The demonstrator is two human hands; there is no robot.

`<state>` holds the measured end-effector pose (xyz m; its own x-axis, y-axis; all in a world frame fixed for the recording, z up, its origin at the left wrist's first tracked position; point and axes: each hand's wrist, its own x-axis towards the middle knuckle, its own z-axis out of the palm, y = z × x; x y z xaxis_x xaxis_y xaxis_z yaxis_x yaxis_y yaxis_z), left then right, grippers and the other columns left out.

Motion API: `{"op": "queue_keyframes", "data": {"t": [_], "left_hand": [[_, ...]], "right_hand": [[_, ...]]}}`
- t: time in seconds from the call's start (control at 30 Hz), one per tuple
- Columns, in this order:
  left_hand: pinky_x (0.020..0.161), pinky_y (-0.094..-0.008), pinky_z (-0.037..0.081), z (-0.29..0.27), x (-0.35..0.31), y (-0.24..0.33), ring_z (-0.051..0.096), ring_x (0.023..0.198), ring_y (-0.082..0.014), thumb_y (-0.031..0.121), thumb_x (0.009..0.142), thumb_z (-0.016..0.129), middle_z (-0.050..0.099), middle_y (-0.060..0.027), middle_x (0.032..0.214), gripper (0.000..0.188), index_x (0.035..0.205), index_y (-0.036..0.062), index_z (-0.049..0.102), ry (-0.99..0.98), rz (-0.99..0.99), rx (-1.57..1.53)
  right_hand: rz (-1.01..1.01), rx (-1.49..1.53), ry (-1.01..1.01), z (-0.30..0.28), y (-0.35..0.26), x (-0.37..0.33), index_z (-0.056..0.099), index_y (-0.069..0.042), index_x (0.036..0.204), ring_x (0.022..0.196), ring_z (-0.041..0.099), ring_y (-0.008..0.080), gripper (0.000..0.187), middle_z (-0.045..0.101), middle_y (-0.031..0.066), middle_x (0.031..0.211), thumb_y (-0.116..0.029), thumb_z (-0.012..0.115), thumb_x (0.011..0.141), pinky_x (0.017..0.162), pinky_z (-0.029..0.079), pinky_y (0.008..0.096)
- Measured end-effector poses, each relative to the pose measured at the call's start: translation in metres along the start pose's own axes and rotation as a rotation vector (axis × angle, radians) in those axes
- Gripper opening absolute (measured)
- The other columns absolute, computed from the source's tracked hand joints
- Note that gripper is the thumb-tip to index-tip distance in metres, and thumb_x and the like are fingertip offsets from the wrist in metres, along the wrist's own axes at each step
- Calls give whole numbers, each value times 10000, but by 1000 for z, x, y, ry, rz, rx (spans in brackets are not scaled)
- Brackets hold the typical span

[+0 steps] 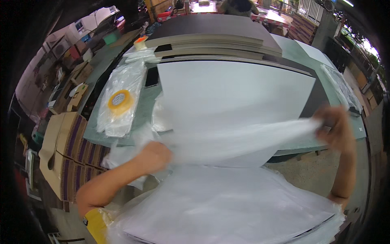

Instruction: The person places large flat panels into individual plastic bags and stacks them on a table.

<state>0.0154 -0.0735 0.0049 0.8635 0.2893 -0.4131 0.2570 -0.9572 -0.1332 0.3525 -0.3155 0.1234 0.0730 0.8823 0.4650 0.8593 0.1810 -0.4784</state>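
Note:
A sheet of thin clear plastic film (239, 136), blurred by motion, stretches between my two hands. My left hand (154, 156) is closed on its left end. At the other end my right hand (335, 126) grips the film's edge, with its fingers smeared by motion. Behind the film a large white board (227, 87) lies on the table, its near part seen through the film. Close to my body is a broad white board wrapped in clear plastic (239, 199), with loose plastic edges at its sides.
Dark-faced boards (211, 28) are stacked at the far side of the green table (142, 118). Left of the white board, a yellow tape roll (120, 101) rests on folded plastic bags (122, 77); another tape roll (141, 42) stands farther back. Cardboard (67, 142) leans at left. A person (239, 7) is beyond.

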Motion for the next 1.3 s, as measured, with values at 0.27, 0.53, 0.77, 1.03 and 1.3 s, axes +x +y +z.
{"op": "queue_keyframes", "data": {"t": [0.27, 0.53, 0.77, 1.03, 1.3], "left_hand": [[570, -306, 455, -47, -25, -83, 548, 610, -187, 78, 720, 600, 546, -75, 726, 250, 954, 63, 515, 1185, -769, -530], [720, -306, 445, -97, 12, -46, 523, 852, -238, -140, 561, 531, 483, -93, 1038, 597, 1098, 120, 513, 1205, -321, -381], [748, -283, 433, -96, 19, -59, 524, 904, -214, -191, 537, 473, 448, -85, 1137, 681, 1121, 154, 531, 1173, -237, -343], [717, -274, 462, -99, 13, -49, 553, 816, -207, -153, 544, 528, 522, -63, 1023, 548, 1026, 103, 575, 1216, -262, -340], [609, -211, 469, -83, -3, -86, 563, 696, -141, 40, 648, 643, 557, -41, 882, 416, 1048, 3, 534, 855, 316, -1592]], "right_hand": [[55, -282, -208, 44, 7, 1, 523, 37, 947, 787, 545, 187, 385, 563, 103, 850, 80, 426, 577, 680, 433, 278], [72, -608, 358, 17, 62, 27, 527, -49, 1050, 954, 511, 267, 566, 481, 122, 1115, 184, 416, 547, 793, 431, 322], [65, -251, 324, 0, 85, 3, 460, -104, 1187, 1111, 428, 220, 714, 427, 99, 1208, 192, 356, 545, 889, 379, 327], [56, -371, 333, 10, 84, 8, 462, -80, 1185, 1047, 469, 194, 666, 469, 99, 1155, 160, 385, 569, 884, 376, 313], [312, 963, 133, -24, 107, -28, 414, 23, 1177, 1011, 498, 195, 634, 503, 110, 1114, -260, 677, 674, 853, 419, 307]]}}
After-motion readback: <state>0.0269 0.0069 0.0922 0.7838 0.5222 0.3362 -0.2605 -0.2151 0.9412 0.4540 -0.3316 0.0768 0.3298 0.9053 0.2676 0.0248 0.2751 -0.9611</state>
